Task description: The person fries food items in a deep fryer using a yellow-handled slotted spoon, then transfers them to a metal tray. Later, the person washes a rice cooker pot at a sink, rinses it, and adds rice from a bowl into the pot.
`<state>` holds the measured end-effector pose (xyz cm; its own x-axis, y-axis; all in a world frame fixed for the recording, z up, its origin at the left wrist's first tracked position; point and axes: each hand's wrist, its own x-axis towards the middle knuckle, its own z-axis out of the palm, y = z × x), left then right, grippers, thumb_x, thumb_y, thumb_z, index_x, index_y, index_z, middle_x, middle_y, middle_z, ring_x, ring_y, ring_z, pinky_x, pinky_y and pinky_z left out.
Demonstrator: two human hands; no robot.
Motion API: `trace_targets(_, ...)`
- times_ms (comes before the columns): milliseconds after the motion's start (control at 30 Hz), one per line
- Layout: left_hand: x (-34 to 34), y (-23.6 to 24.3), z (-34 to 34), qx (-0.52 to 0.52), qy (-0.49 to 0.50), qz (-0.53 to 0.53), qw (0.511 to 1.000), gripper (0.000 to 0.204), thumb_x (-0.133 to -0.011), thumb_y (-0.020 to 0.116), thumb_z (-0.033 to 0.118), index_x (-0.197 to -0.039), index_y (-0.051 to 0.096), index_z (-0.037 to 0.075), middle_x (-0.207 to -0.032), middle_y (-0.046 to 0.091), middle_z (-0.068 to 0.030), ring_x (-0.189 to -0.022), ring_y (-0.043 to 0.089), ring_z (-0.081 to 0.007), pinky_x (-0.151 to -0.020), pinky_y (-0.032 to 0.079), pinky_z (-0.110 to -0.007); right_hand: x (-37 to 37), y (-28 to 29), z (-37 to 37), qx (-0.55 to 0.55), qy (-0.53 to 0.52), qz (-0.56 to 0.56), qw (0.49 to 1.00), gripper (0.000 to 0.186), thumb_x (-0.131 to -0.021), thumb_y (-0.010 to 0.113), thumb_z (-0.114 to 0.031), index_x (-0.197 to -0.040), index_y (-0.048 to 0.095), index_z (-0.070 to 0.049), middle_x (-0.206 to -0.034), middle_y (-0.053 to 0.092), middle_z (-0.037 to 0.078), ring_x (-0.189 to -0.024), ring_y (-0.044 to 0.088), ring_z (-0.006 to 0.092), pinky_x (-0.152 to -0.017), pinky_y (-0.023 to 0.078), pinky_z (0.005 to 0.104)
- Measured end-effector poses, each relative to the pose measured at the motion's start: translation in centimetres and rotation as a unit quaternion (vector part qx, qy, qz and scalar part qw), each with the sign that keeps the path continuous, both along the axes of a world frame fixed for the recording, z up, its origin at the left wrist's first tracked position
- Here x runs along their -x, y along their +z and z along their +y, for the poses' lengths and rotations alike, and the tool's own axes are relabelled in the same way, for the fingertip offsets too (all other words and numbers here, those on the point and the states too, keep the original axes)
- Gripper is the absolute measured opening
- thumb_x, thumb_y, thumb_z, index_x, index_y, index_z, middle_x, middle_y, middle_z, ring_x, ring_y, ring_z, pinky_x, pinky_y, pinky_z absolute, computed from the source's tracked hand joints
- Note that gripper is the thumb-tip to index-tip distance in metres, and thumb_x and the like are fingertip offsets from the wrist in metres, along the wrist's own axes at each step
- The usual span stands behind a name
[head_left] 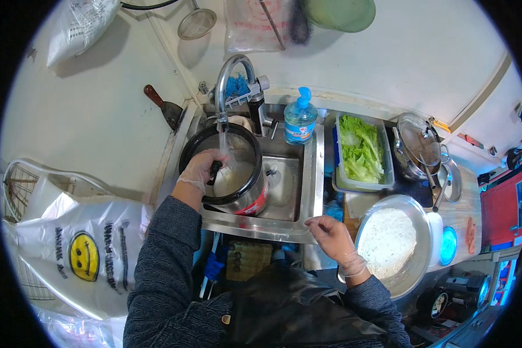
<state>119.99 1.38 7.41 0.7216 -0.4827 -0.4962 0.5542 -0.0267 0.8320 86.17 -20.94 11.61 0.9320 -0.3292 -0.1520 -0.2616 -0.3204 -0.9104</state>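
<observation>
A deep steel pot (250, 198) with a thick black rim and a red label stands in the left part of the sink. Water runs into it from the curved faucet (242, 60), and whitish liquid shows inside. Reaching over the pot's near left rim, my left hand (202, 167), in a clear glove, is closed round a short black handle (214, 170); what the handle belongs to is hidden. My right hand (332, 239), also gloved, hovers by the sink's front right edge with fingers curled together and nothing visible in them.
The steel sink (314, 194) holds a blue soap bottle (300, 123) at its back. Rightward are a tub of lettuce (361, 149), lidded pans (416, 142) and a wide bowl of white flour (387, 242). A spatula (167, 110) leans left; a plastic bag (81, 255) lies nearer.
</observation>
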Motion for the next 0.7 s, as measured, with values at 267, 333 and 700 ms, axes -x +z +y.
trace_targets(267, -0.9, -1.2, 0.3, -0.078, 0.018, 0.124, 0.989, 0.012, -0.085, 0.058, 0.009, -0.088, 0.064, 0.000, -0.074, 0.063, -0.0084, -0.065, 0.062, -0.0198, -0.060, 0.051, -0.027, 0.1, 0.4, 0.1, 0.011, 0.010, 0.009, 1.000, 0.023, -0.090, 0.057, -0.018, -0.102, 0.068, -0.002, -0.096, 0.066, 0.016, -0.084, 0.064, 0.0231, -0.076, 0.049, 0.0304)
trace_targets(333, -1.0, -1.6, 0.5, -0.084, 0.005, 0.102, 0.991, 0.012, -0.084, 0.060, 0.009, -0.089, 0.064, -0.001, -0.075, 0.064, -0.0093, -0.068, 0.063, -0.0203, -0.063, 0.052, -0.028, 0.2, 0.4, 0.1, 0.009, 0.012, 0.006, 1.000, 0.023, -0.090, 0.056, -0.018, -0.103, 0.068, -0.002, -0.096, 0.066, 0.016, -0.084, 0.064, 0.0236, -0.077, 0.049, 0.0307)
trace_targets(700, 0.6, -0.9, -0.3, -0.355, -0.080, -0.341, 0.867, 0.025, -0.060, 0.078, 0.007, -0.081, 0.068, 0.000, -0.079, 0.067, -0.0105, -0.075, 0.063, -0.0227, -0.069, 0.049, -0.035, 0.2, 0.0, 0.0, 0.012, 0.019, 0.015, 1.000, 0.023, -0.091, 0.056, -0.019, -0.103, 0.068, -0.004, -0.097, 0.066, 0.016, -0.083, 0.065, 0.0241, -0.075, 0.050, 0.0310)
